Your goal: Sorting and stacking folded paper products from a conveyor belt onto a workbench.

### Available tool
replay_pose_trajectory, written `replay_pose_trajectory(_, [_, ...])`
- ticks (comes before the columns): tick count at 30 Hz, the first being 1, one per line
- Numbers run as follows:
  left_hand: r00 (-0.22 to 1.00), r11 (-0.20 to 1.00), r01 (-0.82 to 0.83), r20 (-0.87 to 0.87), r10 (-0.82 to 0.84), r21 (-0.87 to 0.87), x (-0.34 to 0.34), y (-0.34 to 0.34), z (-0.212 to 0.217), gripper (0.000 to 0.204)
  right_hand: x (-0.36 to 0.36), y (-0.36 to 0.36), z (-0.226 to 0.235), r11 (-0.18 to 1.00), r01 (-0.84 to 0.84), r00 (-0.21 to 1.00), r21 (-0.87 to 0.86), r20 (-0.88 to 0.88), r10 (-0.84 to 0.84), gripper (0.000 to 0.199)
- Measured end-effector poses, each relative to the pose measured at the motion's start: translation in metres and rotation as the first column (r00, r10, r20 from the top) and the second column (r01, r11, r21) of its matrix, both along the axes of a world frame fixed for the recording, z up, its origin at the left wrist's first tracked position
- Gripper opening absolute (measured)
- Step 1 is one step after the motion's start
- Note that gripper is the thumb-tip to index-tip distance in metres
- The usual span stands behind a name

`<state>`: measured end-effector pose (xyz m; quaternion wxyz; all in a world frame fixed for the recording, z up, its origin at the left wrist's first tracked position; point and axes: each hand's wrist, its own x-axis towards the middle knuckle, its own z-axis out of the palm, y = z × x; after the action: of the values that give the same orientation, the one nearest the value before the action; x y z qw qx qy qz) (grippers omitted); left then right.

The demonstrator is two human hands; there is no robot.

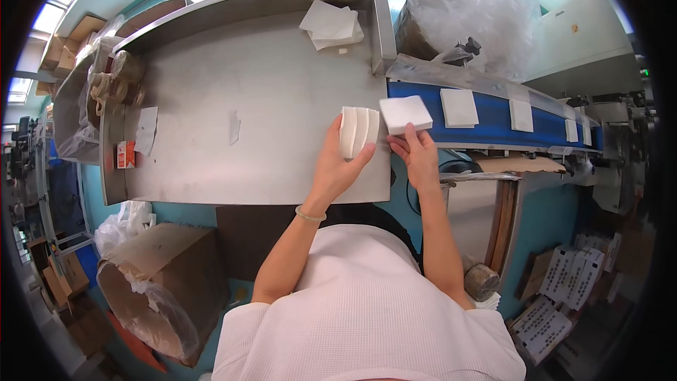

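My left hand point(340, 166) is closed round a small stack of folded white napkins point(359, 132), held on edge above the right end of the steel table point(268, 113). Between thumb and fingers, my right hand point(417, 155) grips another white folded napkin pack point(405, 113) where the table meets the blue conveyor belt point(486, 109). Along that belt lie several more napkin packs, the nearest napkin pack point(460, 108) just right of my right hand. A few loose napkins point(330, 24) rest at the table's far right corner.
The table has raised steel walls at its back and sides. A roll of twine point(113, 88), a small red-and-white box point(126, 154) and a paper sheet point(146, 130) sit at its left end. Clear plastic bags point(472, 14) bulge behind the belt. A large carton point(162, 286) stands below left.
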<state>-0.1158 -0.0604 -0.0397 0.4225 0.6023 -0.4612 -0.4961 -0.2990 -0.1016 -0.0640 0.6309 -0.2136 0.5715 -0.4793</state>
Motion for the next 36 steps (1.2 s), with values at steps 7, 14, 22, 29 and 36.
replay_pose_trajectory(7, [0.993,0.999,-0.006,-0.117,0.011,0.041,-0.002,0.003,-0.003,0.078,0.018,0.008,0.017,0.891,-0.451,0.884,0.052,-0.113,0.454,0.034])
replay_pose_trajectory(14, [0.997,0.997,0.073,-0.026,-0.073,-0.013,-0.002,0.003,-0.014,0.081,0.017,0.001,0.013,0.994,-0.094,0.982,0.049,-0.159,0.101,0.033])
replay_pose_trajectory(22, [0.993,0.998,0.057,-0.105,-0.053,0.03,-0.006,0.005,-0.014,0.086,0.004,0.009,0.005,0.923,-0.359,0.931,0.139,-0.009,0.364,0.024])
replay_pose_trajectory(29, [0.938,0.949,0.315,0.162,-0.307,-0.025,-0.001,0.003,-0.032,0.077,0.025,0.002,0.009,0.903,-0.385,0.901,0.192,-0.135,0.413,0.038])
replay_pose_trajectory(36, [0.364,0.871,-0.331,0.803,0.472,-0.362,0.097,0.004,-0.046,0.051,0.013,-0.009,-0.028,0.957,0.283,0.952,0.071,0.099,-0.289,0.031])
